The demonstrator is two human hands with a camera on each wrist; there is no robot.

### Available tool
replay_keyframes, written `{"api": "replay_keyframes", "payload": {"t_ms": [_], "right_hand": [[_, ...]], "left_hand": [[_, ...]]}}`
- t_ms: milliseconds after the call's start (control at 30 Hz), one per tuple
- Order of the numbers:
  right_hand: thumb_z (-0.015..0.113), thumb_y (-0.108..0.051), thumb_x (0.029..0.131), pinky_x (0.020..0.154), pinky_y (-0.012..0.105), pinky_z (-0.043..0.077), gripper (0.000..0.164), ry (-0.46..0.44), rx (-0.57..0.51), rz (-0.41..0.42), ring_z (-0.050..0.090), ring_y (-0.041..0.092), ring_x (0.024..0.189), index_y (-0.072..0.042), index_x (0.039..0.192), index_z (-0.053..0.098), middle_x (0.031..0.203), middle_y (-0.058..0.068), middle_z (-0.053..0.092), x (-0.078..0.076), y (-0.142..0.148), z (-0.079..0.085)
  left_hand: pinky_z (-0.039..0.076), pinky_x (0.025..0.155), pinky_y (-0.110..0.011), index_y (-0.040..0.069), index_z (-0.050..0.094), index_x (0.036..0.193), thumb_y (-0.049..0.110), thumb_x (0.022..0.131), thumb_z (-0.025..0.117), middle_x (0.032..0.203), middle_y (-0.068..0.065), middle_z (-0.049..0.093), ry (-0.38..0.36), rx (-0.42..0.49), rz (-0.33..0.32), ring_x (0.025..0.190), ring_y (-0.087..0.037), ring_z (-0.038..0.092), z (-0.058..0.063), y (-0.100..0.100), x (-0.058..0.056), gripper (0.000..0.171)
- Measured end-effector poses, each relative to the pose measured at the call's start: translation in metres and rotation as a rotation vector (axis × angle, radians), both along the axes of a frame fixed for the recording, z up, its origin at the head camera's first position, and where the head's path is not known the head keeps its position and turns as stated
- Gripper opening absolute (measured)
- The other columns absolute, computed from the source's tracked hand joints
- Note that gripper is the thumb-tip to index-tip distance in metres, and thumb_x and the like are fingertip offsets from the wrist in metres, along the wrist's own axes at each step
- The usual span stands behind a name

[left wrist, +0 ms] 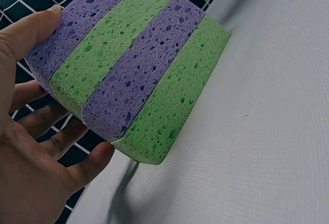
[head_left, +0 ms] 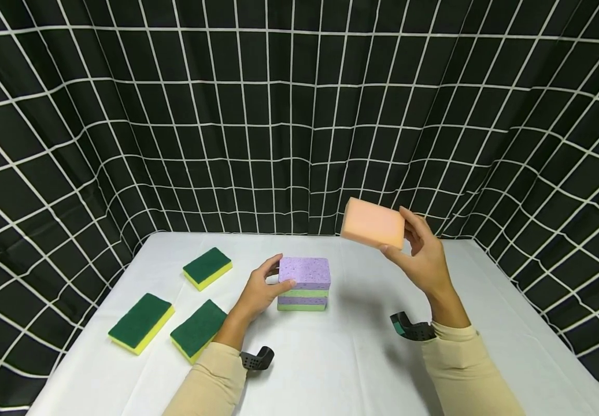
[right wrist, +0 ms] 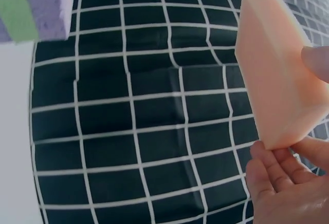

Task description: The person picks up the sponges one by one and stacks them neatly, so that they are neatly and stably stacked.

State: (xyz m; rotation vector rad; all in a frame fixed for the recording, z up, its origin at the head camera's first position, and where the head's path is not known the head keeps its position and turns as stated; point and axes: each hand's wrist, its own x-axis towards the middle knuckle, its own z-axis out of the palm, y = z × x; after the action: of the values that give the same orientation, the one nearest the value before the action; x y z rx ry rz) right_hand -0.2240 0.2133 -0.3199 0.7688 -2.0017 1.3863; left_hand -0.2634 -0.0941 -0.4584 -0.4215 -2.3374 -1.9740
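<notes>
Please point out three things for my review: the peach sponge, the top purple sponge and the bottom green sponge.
Peach sponge (head_left: 374, 225), head view: middle of its broad face.
Top purple sponge (head_left: 305, 270), head view: its upper face.
Bottom green sponge (left wrist: 177, 91), left wrist view: its long side.

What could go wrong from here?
The right hand holds the raised peach sponge by one end; it might slip. The left hand touches the sponge stack; a nudge could shift its layers. The left sleeve overlaps a green-topped sponge in the head view and might drag it.
</notes>
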Motion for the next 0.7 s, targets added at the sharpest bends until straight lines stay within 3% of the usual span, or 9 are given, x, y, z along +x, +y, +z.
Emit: {"api": "replay_keyframes", "payload": {"t_ms": [700], "right_hand": [[0.071, 0.020, 0.072, 0.103, 0.030, 0.036, 0.075, -0.064, -0.013, 0.145, 0.045, 0.033, 0.116, 0.020, 0.137, 0.034, 0.128, 0.032, 0.042, -0.002, -0.064, -0.007]], "left_hand": [[0.039, 0.100, -0.051, 0.007, 0.039, 0.146, 0.025, 0.083, 0.078, 0.135, -0.011, 0.051, 0.000, -0.001, -0.018, 0.124, -0.030, 0.046, -0.002, -0.002, -0.002, 0.077]]}}
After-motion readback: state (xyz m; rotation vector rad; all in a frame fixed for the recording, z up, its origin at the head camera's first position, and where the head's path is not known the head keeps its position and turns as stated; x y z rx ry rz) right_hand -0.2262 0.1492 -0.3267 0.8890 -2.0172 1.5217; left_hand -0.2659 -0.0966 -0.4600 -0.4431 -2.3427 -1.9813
